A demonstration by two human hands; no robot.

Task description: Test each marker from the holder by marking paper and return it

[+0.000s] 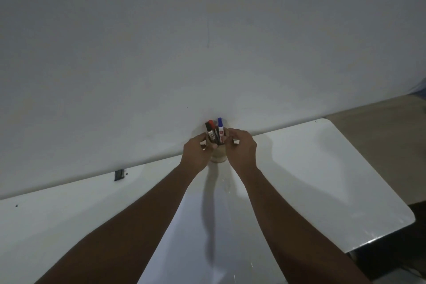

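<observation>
- White worktop point(322, 168) set against a pale wall point(207, 30); light is dim.
- Holder point(217, 155): a small pale cup at the far edge of the worktop, close to the wall, roughly centre of the scene. Only its lower front shows between the two hands.
- Markers stand upright in the holder, caps up: a black-capped marker point(209, 131) on the left, a red-capped marker point(211, 123) just behind it, a blue-capped marker point(220, 130) on the right. A dark barrel sits between them; its cap cannot be made out.
- Left hand point(196, 153): grip curled around the left side of the holder, fingertips up at the rim and touching the barrel of the black-capped marker. Whether it pinches the marker or only rests on it cannot be told.
- Right hand point(242, 148): grip half closed, cupping the right side of the holder, fingertips at the rim next to the blue-capped marker. Contact with that marker is not clear.
- Both forearms reach from the near edge out to the far edge, bare, with no sleeve showing.
- Sheet of white paper point(202, 249) lies flat on the worktop between the forearms, near side, well apart from the holder.
- Small dark object point(118, 175) lies far left on the worktop near the wall; too small to identify.
</observation>
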